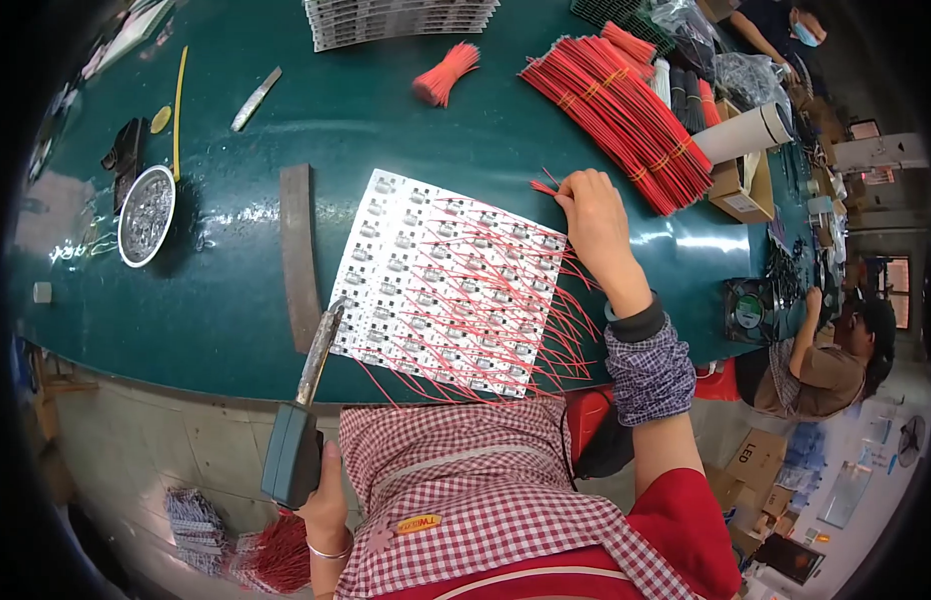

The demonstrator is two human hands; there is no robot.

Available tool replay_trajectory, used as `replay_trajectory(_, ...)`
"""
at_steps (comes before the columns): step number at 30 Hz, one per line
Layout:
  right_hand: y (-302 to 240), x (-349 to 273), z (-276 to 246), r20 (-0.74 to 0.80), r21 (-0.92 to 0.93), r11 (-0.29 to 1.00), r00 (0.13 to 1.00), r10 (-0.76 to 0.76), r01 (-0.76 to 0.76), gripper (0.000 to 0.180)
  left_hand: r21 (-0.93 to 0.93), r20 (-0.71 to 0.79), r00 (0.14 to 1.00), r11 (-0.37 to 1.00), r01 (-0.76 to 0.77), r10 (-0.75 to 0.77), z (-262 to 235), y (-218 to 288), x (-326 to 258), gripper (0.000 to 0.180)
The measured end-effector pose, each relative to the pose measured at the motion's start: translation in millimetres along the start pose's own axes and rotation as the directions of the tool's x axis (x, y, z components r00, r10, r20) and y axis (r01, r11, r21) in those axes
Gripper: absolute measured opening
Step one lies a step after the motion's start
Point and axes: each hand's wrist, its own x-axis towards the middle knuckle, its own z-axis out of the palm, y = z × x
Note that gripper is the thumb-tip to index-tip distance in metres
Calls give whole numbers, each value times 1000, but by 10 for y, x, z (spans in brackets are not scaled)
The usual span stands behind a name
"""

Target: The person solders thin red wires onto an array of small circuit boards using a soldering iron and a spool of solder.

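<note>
Checking markings first, I record a yellow badge [419, 523] with red lettering on the checked apron [466, 480], dark capitals on a carton [758, 462] at lower right, and a green round label on a fan [749, 310], its print too small for me to read.

Pose: the left forearm rises from the lower edge, wrist low in front of the apron. The right arm reaches up and forward, bent at the elbow, past the board's right side.

Hands: I find the left hand [326, 500] wrapped around the iron [294, 455], its tip at the board's left edge; contact I cannot confirm. The right hand [598, 215] is closed, thumb and fingers pinching red wires [543, 187] near the board's upper right corner.

The white board [401, 260] lies tilted on the green table [216, 330], beside a bar [299, 260].
</note>
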Motion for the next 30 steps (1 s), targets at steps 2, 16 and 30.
replay_trajectory(2,-19,18,-16,16,-50,998,1000,-24,25,17,-36,-9,1000,999,0,-1,39,40,15,38)
replay_trajectory(16,-206,235,-271,64,-165,976,989,-137,145,9,-58,-5,999,997,-52,52,-4,22,56,38)
replay_trajectory(30,-718,414,-274,369,-443,787,887,-277,430,5,-33,65,997,999,-32,34,-106,204,59,46)
